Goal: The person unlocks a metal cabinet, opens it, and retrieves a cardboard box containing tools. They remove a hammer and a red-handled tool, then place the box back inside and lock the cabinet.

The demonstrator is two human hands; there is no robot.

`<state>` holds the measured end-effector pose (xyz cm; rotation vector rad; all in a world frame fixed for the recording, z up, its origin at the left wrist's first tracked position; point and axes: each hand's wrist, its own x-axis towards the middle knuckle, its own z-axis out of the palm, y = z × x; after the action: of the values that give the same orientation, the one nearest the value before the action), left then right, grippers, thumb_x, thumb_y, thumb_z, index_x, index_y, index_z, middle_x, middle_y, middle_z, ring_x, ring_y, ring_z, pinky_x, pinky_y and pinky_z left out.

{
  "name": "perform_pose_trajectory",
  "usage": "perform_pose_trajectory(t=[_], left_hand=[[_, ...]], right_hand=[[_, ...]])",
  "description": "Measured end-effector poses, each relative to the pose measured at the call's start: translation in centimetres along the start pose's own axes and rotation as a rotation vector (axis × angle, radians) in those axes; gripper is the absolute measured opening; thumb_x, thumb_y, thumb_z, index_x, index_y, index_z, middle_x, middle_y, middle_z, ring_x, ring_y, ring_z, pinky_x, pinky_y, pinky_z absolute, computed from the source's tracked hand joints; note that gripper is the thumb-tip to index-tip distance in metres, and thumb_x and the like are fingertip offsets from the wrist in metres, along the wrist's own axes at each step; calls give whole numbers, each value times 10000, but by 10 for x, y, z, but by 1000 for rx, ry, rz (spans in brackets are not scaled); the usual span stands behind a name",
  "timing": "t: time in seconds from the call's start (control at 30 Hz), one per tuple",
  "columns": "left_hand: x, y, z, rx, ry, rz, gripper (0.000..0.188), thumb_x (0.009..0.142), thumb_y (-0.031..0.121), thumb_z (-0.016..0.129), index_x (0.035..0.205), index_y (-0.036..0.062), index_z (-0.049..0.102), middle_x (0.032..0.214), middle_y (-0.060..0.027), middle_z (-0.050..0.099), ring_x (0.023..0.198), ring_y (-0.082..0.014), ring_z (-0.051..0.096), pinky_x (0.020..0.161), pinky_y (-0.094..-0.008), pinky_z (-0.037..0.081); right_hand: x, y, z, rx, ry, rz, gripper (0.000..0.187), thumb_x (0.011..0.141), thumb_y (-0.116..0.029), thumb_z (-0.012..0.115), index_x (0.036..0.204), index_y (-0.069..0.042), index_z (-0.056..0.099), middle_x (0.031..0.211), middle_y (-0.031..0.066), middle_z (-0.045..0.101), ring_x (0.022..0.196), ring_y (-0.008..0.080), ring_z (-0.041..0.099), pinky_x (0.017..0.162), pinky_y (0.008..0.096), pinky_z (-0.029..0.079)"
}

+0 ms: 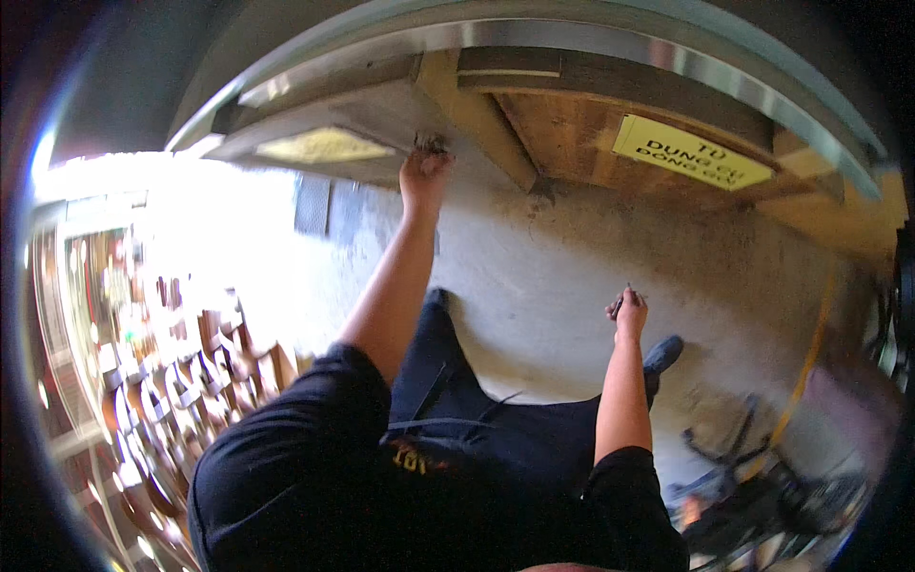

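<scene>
My left hand (427, 173) is stretched forward to a grey cabinet door (381, 119) that stands swung out, its fingers closed at a small dark fitting (432, 143) on the door. Blur hides whether that fitting is a latch or a lock. Lower and to the right, my right hand (629, 313) is held in the air above the floor. Its fingers are curled round something small and dark with a thin tip poking up; its kind is too small to make out.
Wooden boards show in the right part of the cabinet, which bears a yellow label (693, 153). Another yellow label (324, 145) is on the swung-out door. Stacked brown parts (181, 400) stand at left. Dark equipment (762, 496) lies lower right beside a yellow floor line (808, 362).
</scene>
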<state>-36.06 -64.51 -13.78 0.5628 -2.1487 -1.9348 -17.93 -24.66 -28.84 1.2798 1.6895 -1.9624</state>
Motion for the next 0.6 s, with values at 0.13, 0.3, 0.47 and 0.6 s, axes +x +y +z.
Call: perform_pose_trajectory(t=[0.13, 0.3, 0.47, 0.6], left_hand=[[-8, 3, -14, 219, -132, 35, 267, 864, 209, 754, 1019, 26, 636, 859, -58, 668, 721, -131, 625, 626, -285, 503], [-10, 29, -60, -101, -326, -288, 291, 888, 283, 724, 819, 11, 647, 667, -53, 584, 521, -133, 538, 474, -260, 408], [22, 19, -62, -325, -573, -368, 254, 882, 300, 715, 887, 62, 625, 701, -31, 575, 521, -126, 506, 459, -265, 392], [20, 4, -63, -462, -587, -302, 255, 886, 321, 700, 917, 88, 602, 729, -23, 567, 561, -110, 515, 464, -258, 395]], right_hand=[[-43, 8, 92, 98, 79, -100, 231, 969, -274, 571, 959, -46, 605, 721, 24, 528, 596, 136, 570, 543, 303, 537], [-111, -32, 244, 188, -458, -329, 234, 992, -220, 567, 916, -3, 612, 746, 62, 617, 668, 140, 621, 614, 294, 493], [-138, -70, 313, 694, -795, -300, 306, 994, -291, 530, 924, -10, 628, 790, 132, 667, 663, 234, 640, 623, 350, 512], [-150, -47, 347, 880, -1044, -227, 333, 1010, -326, 478, 938, -30, 613, 797, 174, 660, 657, 286, 624, 628, 383, 497]])
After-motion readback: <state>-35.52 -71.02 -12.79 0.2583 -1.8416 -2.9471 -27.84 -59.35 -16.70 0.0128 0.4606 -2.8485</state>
